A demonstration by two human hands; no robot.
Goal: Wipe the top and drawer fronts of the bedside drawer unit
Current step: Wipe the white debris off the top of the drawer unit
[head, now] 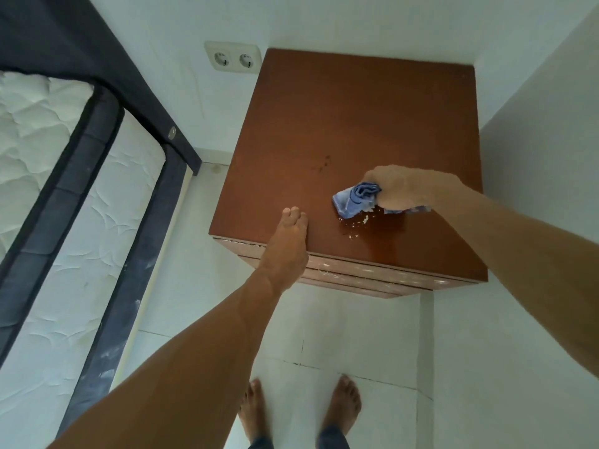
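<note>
The bedside drawer unit is brown wood, seen from above in the room's corner, with its worn drawer fronts just visible below the front edge. My right hand presses a crumpled blue cloth onto the near right part of the top, where the wood looks wet and shiny with small white specks. My left hand rests flat on the front left edge of the top, fingers together, holding nothing. A small dark stain marks the middle of the top.
A bed with a white quilted mattress and dark frame stands to the left. A double wall socket sits beside the unit's back left corner. A white wall closes the right side. My bare feet stand on white floor tiles.
</note>
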